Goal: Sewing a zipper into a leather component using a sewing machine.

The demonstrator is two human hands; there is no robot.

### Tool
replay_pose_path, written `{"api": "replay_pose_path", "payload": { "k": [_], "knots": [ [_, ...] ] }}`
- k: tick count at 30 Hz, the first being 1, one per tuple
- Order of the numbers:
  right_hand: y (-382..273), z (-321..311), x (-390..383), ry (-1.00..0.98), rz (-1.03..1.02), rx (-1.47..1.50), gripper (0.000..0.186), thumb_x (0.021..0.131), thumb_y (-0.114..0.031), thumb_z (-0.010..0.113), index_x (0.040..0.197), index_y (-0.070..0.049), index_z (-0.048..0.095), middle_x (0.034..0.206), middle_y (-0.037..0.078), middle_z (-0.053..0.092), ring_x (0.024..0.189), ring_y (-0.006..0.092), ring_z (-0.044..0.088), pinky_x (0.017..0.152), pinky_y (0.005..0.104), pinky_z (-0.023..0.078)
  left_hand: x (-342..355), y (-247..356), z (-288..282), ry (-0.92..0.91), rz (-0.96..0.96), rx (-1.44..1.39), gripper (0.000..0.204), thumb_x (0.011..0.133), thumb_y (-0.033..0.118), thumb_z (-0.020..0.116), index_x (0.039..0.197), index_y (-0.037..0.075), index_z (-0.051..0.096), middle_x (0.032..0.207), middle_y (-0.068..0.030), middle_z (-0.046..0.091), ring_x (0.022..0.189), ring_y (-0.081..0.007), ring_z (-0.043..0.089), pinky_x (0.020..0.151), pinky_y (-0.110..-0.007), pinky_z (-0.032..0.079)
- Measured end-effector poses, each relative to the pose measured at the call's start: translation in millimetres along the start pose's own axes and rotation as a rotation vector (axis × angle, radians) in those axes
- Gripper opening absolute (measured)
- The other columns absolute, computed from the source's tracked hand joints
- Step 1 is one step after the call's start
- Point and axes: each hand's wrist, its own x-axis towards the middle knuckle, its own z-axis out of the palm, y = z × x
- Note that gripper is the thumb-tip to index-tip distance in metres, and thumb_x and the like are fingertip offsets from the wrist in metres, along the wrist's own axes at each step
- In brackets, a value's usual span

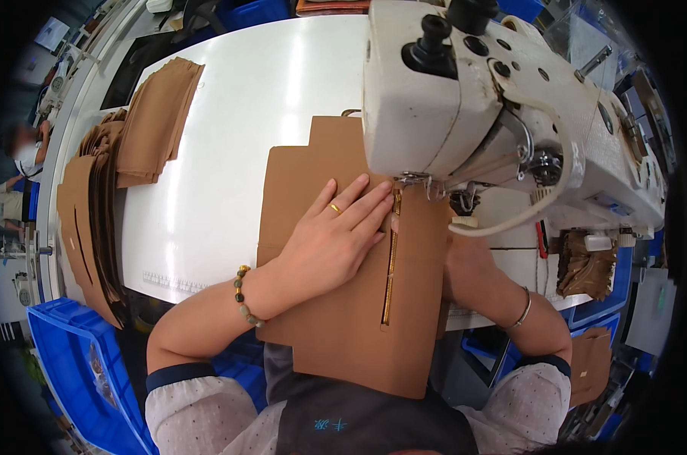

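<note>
My left hand [336, 239] lies flat with fingers stretched out on a brown cut panel [305, 345], its fingertips close to the presser foot [412, 180] of a white sewing machine [412, 114]. A long slot with a brass-coloured zipper [390, 280] runs lengthwise in the panel, just right of that hand, from near the foot downward. My right hand [461, 265] is at the panel's right edge, its fingers hidden by the panel. The panel extends over the table's front edge.
Brown pieces [154, 121] and a thicker stack [89, 235] lie at left on the white table [207, 227]. Blue crates [63, 371] stand below. At right are a red-handled tool [541, 239] and small brown pieces [586, 269]. Co-workers [26, 155] are at far left.
</note>
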Motion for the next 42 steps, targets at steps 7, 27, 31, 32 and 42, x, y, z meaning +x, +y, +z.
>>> {"api": "replay_pose_path", "payload": {
  "k": [7, 27, 31, 32, 42],
  "knots": [
    [-3, -5, 1, -0.074, 0.068, 0.035, 0.061, 0.077, -0.024, 0.072, 0.135, -0.009, 0.062, 0.135, 0.014, 0.063, 0.126, 0.0343, 0.058, 0.110, 0.0617, 0.037, 1, 0, 2, 0.026, -0.009, -0.003, 0.049, 0.094, 0.017, 0.066, 0.141, 0.004, 0.056, 0.149, -0.0101, 0.053, 0.139, -0.0349, 0.049, 0.111, -0.058, 0.041],
    [-1, -7, 6, 0.049, -0.025, -0.013, 0.046, 0.075, -0.017, 0.068, 0.116, 0.001, 0.067, 0.117, 0.019, 0.067, 0.110, 0.0368, 0.060, 0.104, 0.0550, 0.042, 10, -6, -5, -0.069, 0.098, 0.079, 0.049, 0.089, 0.014, 0.057, 0.136, -0.001, 0.059, 0.147, -0.0149, 0.054, 0.134, -0.0336, 0.052, 0.109, -0.053, 0.045],
    [1, -8, 4, 0.013, -0.038, 0.008, 0.048, 0.072, -0.014, 0.068, 0.117, 0.004, 0.066, 0.117, 0.022, 0.065, 0.112, 0.0384, 0.059, 0.106, 0.0563, 0.042, 15, -4, -4, -0.006, 0.091, 0.043, 0.045, 0.089, 0.014, 0.058, 0.131, -0.001, 0.061, 0.143, -0.0141, 0.056, 0.132, -0.0319, 0.054, 0.108, -0.050, 0.047],
    [0, -8, 4, -0.005, -0.036, 0.006, 0.049, 0.071, -0.013, 0.068, 0.117, 0.005, 0.066, 0.118, 0.023, 0.065, 0.113, 0.0392, 0.059, 0.107, 0.0570, 0.041, 16, -3, -4, -0.014, 0.081, 0.048, 0.043, 0.088, 0.014, 0.059, 0.129, -0.001, 0.062, 0.142, -0.0136, 0.057, 0.131, -0.0312, 0.055, 0.107, -0.048, 0.047],
    [0, -33, 9, -0.068, -0.010, 0.152, 0.030, 0.065, -0.006, 0.070, 0.094, 0.001, 0.071, 0.108, 0.020, 0.068, 0.110, 0.0403, 0.062, 0.102, 0.0495, 0.049, 17, 1, -6, -0.033, 0.048, 0.077, 0.035, 0.093, 0.019, 0.061, 0.122, -0.001, 0.066, 0.137, -0.0130, 0.061, 0.127, -0.0301, 0.058, 0.106, -0.049, 0.048]
  ]
}}
